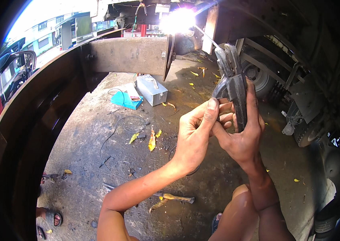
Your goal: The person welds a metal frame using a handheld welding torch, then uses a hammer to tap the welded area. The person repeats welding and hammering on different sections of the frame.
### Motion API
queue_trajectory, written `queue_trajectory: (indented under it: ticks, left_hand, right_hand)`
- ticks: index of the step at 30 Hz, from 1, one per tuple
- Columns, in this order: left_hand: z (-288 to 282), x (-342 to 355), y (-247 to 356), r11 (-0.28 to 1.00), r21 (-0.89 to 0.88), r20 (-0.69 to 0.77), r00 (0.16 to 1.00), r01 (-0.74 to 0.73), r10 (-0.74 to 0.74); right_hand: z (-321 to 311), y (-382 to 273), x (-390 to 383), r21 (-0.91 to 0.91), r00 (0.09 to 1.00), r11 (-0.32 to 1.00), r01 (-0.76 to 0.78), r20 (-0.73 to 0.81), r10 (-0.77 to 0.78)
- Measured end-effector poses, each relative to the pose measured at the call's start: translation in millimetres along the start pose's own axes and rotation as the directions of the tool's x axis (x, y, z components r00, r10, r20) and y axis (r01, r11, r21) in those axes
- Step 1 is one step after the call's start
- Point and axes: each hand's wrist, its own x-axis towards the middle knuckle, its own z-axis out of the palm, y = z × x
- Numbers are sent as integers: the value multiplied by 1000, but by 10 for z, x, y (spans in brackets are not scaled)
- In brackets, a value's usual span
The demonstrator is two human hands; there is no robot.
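Note:
A dark welding electrode holder (pixel 236 86) stands upright in front of me, and my right hand (pixel 242 140) is wrapped round its handle. My left hand (pixel 194 132) is closed against the holder's lower left side, thumb up near its lever. From the jaws a thin welding rod (pixel 207 36) slants up and left. At its far end burns a bright white arc (pixel 180 22), whose glare hides the spot where the rod meets the metal. Just left of the glare is a rusty steel crossbeam (pixel 127 53) of a vehicle frame.
A long rail (pixel 53 76) curves down the left side. On the ground lie a silver metal case (pixel 152 90), a blue box (pixel 125 100), a thin cable (pixel 111 140) and a wooden-handled tool (pixel 178 198). Another person's sandalled foot (pixel 54 219) shows lower left. Wheels (pixel 257 76) stand at right.

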Motion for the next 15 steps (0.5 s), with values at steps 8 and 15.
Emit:
queue_trajectory:
  ticks: [8,15]
  left_hand:
    - [-12,13,-15,1000,0,1,1000,-4,4]
    - [-24,22,-28,1000,17,-28,1000,7,-6]
  right_hand:
    - [3,21,-23,-10,1000,1000,-17,21,17]
    - [21,-3,23,38,1000,999,7,-6,-7]
